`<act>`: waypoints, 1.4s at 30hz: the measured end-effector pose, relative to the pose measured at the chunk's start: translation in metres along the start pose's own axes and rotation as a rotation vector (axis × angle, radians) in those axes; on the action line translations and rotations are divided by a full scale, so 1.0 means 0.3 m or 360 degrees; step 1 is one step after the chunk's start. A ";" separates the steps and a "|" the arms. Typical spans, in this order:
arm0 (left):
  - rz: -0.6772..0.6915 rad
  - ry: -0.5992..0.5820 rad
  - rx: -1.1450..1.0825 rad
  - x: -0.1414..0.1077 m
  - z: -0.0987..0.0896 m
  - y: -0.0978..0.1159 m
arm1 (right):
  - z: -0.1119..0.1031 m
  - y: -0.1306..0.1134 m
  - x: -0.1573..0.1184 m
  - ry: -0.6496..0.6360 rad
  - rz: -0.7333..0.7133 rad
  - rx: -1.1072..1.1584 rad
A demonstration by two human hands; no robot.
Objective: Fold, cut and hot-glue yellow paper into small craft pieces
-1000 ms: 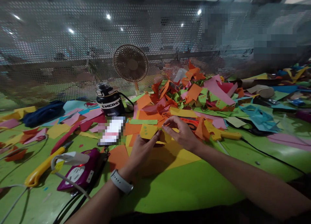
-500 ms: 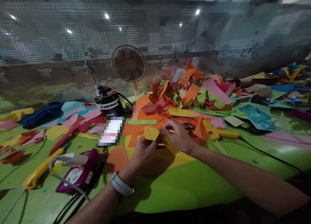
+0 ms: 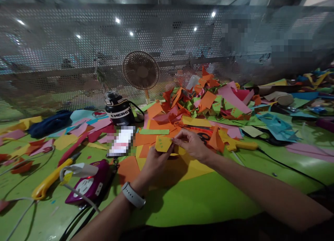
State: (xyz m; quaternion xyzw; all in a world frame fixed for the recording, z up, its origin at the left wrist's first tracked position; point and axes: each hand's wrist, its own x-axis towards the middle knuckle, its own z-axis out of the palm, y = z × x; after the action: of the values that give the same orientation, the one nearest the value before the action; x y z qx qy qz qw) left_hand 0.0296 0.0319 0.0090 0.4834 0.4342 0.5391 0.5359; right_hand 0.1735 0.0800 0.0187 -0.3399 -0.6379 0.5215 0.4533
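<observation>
A small yellow piece of paper [image 3: 163, 144] with green dots is held up over the middle of the work area. My left hand [image 3: 156, 161], with a watch on its wrist, grips it from below. The fingertips of my right hand [image 3: 191, 146] are pinched together at its right edge; part of the pinch is hidden. Beneath both hands lies a larger yellow sheet [image 3: 193, 169], with orange sheets [image 3: 129, 169] around it. Just beyond my right hand are scissors with orange handles [image 3: 203, 133], partly covered by paper. A green paper strip [image 3: 154, 132] lies behind the yellow piece.
A yellow glue gun [image 3: 237, 144] with a black cord lies at right. A phone [image 3: 121, 141], a purple power strip [image 3: 90, 181] and a yellow-handled tool [image 3: 49, 180] are on the left. Behind stand a black bottle [image 3: 120, 112], a fan [image 3: 141, 71] and heaped paper cutouts [image 3: 206, 98].
My head view has shifted slightly, so the scene sits a little further right and lower. Both hands keep their hold on the yellow paper, with hardly any movement.
</observation>
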 end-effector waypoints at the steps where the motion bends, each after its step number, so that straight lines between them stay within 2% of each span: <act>1: -0.0014 0.0005 -0.0015 0.001 0.002 0.000 | 0.000 0.002 0.001 0.0016 0.0010 0.0012; 6: -0.0033 0.0104 -0.0131 0.009 0.004 0.010 | -0.016 -0.029 0.003 0.0090 0.0053 0.0076; 12: -0.0070 0.0138 -0.0253 0.005 0.000 0.021 | -0.033 -0.041 0.005 0.0117 -0.0008 -0.0272; 15: -0.0218 0.0072 -0.0422 0.003 0.000 0.021 | -0.035 -0.025 0.011 0.0153 -0.0067 -0.0340; 20: -0.0626 -0.0014 -0.0953 0.013 -0.007 0.030 | -0.049 -0.020 0.020 0.0307 0.0007 -0.0341; 22: -0.0719 -0.0054 -0.1063 0.015 -0.012 0.037 | -0.054 -0.023 0.023 0.0322 0.0027 -0.0336; 25: -0.0686 -0.0058 -0.1071 0.015 -0.020 0.042 | -0.058 -0.028 0.025 0.0290 0.0002 -0.0332; 28: -0.0531 -0.0008 -0.0918 0.015 -0.026 0.038 | -0.052 -0.032 0.020 0.0205 -0.0084 -0.0348; 33: -0.0350 -0.0014 -0.0653 0.020 -0.033 0.020 | -0.056 -0.072 0.006 0.0036 -0.0357 -0.0590; 36: -0.0319 0.0009 -0.0708 0.025 -0.042 0.015 | -0.102 -0.146 0.005 0.0259 -0.0549 -0.0470; 40: -0.0370 0.0145 -0.0845 0.032 -0.053 0.028 | -0.197 -0.275 0.003 0.0654 -0.0776 -0.0143; 42: -0.0342 0.0238 -0.0857 0.038 -0.058 0.041 | -0.248 -0.331 -0.007 0.0776 -0.0869 0.0036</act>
State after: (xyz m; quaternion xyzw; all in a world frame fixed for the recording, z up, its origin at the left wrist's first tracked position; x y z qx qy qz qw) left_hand 0.0111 0.0436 0.0191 0.2341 0.3626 0.6092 0.6652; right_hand 0.2475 0.0822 0.1183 -0.2663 -0.5726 0.2919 0.7183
